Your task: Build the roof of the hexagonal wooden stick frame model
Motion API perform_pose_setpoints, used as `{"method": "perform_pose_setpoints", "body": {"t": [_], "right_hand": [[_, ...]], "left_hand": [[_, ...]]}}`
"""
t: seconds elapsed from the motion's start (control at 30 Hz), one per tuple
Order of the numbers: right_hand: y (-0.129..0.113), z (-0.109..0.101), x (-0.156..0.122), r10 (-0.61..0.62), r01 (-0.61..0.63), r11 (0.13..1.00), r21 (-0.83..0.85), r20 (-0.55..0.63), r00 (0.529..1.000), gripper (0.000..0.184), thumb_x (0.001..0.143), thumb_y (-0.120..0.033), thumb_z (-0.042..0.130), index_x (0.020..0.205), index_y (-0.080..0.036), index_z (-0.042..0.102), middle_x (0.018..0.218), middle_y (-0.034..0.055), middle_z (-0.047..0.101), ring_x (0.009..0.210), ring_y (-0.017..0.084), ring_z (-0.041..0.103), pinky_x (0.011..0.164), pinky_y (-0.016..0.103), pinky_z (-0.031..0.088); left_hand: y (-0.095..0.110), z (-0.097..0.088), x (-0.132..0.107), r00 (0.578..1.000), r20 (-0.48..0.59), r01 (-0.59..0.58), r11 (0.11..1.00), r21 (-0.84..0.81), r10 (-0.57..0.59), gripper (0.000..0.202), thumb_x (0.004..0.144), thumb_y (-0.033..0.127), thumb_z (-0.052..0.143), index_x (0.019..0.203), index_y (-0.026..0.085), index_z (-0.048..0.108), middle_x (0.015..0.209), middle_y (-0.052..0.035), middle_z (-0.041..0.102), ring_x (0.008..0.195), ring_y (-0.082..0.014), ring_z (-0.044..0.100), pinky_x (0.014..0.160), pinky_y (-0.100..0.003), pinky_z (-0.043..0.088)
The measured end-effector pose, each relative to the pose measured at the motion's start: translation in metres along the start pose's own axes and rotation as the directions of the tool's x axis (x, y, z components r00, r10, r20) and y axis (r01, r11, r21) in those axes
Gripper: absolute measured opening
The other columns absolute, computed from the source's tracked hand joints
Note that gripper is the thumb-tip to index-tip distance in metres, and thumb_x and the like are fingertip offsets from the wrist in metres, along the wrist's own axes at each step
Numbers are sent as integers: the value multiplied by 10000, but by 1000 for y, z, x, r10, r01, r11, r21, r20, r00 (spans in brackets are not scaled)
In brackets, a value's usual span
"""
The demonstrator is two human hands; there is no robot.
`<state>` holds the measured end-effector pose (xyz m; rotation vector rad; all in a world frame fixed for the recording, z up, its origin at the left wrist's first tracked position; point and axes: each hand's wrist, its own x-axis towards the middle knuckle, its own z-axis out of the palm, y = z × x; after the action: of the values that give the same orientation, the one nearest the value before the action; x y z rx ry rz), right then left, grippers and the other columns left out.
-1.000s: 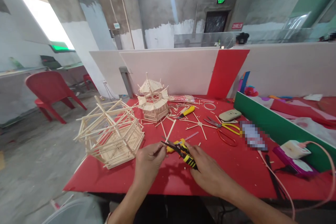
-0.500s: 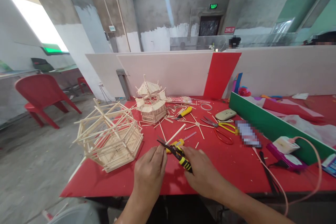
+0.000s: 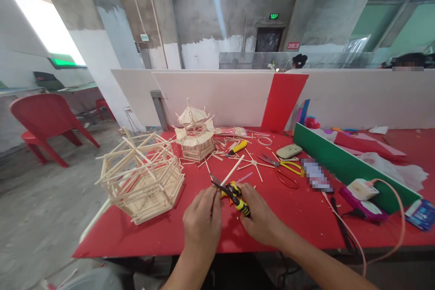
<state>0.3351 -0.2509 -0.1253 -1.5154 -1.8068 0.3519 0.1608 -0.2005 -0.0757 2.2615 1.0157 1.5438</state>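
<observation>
The pale stick (image 3: 233, 170) is on the near side of the stick pagoda (image 3: 194, 140) and a little to its right, slanting up and away from me. My left hand (image 3: 204, 216) is clamped on its lower end, fingertips pinched together, so that end is hidden. My right hand (image 3: 261, 215) is wrapped around the handles of the black-bladed snips (image 3: 234, 198); the tips look slightly parted, and the blades cross at the stick just beyond my left fingertips. Whether the edges touch it, I cannot tell.

To do this well, I judge, I should pinch firmly so the stick cannot roll, set the blades square across it, and squeeze evenly, since such thin wood seems liable to splinter. My left fingertips would be safer a little farther from the edges.

Left of the pagoda and nearer me stands the larger stick frame (image 3: 152, 190), near my left wrist, so that arm should swing no wider. To the pagoda's right, the star of sticks (image 3: 254, 162) and the yellow-handled pliers (image 3: 290, 164) lie on the table (image 3: 288, 226), best left undisturbed.
</observation>
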Motion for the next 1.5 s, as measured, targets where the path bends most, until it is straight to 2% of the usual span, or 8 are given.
{"method": "perform_pose_setpoints", "body": {"t": [0.1, 0.23, 0.4, 0.6, 1.0, 1.2, 1.33, 1.5], "right_hand": [[3, 0, -4, -20, 20, 1000, -11, 25, 999, 823, 696, -8, 456, 1466, -245, 290, 1451, 139, 440, 1405, 300, 367, 1138, 564, 345], [1, -8, -7, 9, -5, 999, -51, 84, 996, 939, 676, -2, 458, 1538, -281, 206, 1543, 102, 365, 1467, 282, 280, 1165, 557, 320], [-5, -25, -7, 24, -6, 996, -88, 204, 979, 937, 690, -8, 465, 1553, -263, 200, 1572, 105, 326, 1486, 283, 239, 1178, 570, 290], [-2, -33, -10, -57, 75, 995, -66, 244, 968, 905, 671, -5, 468, 1514, -238, 235, 1536, 120, 375, 1461, 290, 279, 1172, 584, 287], [1, -34, -6, -100, 116, 990, -79, 185, 978, 829, 641, -17, 474, 1436, -207, 335, 1358, 144, 506, 1294, 287, 465, 1088, 516, 402], [13, -43, -26, 79, -25, 967, -254, 203, 976, 859, 761, -87, 482, 1551, -294, 214, 1511, 94, 424, 1402, 286, 388, 1102, 505, 404], [53, -56, -67, 276, -235, 810, -537, -5, 961, 741, 794, -122, 492, 1514, -216, 345, 1325, 157, 585, 1190, 330, 584, 945, 498, 507], [93, -74, -95, 453, -384, 531, -755, -130, 882, 575, 818, -240, 572, 1368, -80, 531, 1042, 204, 669, 1002, 385, 649, 818, 540, 514]], "left_hand": [[0, -6, 5, 917, 245, 379, 882, -280, -316, 195, 914, 233, 539, 788, 162, 670, 605, -22, 663, 497, -137, 637, 507, -224, 501], [2, -13, 12, 703, 529, 711, 462, -530, -475, 264, 811, 368, 678, 679, 146, 624, 581, -12, 637, 389, -104, 565, 404, -205, 446], [-3, -17, 15, 514, 748, 831, 26, -556, -421, 326, 651, 376, 840, 674, 127, 631, 506, 14, 603, 297, -61, 468, 302, -159, 343], [-5, -17, 16, 411, 865, 855, -207, -475, -287, 282, 627, 286, 865, 626, 109, 645, 461, 29, 570, 252, -14, 352, 264, -135, 303], [-9, -6, 13, 380, 887, 864, -243, -442, -263, 286, 611, 266, 866, 626, 112, 626, 471, 27, 570, 268, -13, 339, 269, -140, 297], [-13, -7, 13, 486, 777, 843, -19, -537, -400, 305, 680, 358, 839, 697, 119, 649, 514, 30, 583, 311, -29, 421, 311, -143, 326], [-24, -7, 10, 515, 720, 841, 109, -531, -465, 328, 698, 405, 828, 735, 112, 683, 536, 25, 599, 328, -32, 463, 327, -137, 331], [-28, 4, 7, 432, 775, 882, 39, -469, -462, 312, 662, 385, 837, 728, 121, 683, 511, 31, 590, 311, -36, 428, 305, -146, 330]]}}
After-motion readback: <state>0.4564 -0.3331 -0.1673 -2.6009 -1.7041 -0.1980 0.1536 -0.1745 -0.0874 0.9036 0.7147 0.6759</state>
